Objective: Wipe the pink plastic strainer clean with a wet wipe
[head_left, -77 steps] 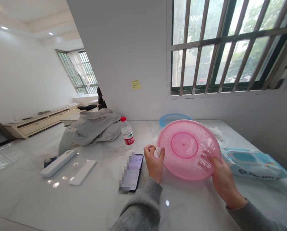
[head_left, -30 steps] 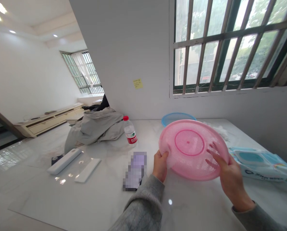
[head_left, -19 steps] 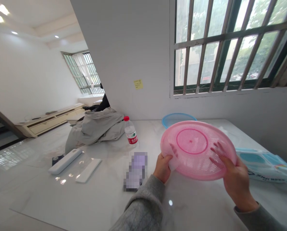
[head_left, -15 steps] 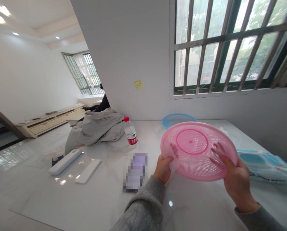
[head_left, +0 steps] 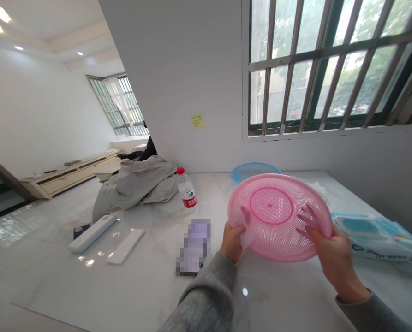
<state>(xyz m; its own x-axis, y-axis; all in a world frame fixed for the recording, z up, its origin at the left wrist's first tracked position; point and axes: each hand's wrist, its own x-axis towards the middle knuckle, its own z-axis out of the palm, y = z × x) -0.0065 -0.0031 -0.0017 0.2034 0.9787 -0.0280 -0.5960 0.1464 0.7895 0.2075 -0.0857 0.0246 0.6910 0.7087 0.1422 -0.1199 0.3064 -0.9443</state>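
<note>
Here's the left hand point(head_left: 231, 242) clenching a white wipe point(head_left: 246, 237) on the rim of a pink plastic strainer point(head_left: 278, 216), the right hand point(head_left: 335, 258) gripping the opposite edge, raised above the back-right of the marble worktop point(head_left: 88, 290); a blue plastic basket point(head_left: 254, 171) sits behind, a wet-wipes pack point(head_left: 375, 237) right, a blurred phone point(head_left: 194, 246) just left

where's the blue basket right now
In the head view, the blue plastic basket lies at the far edge of the marble table below the barred window, right of the water bottle and partly hidden behind the pink plastic basket.
</note>
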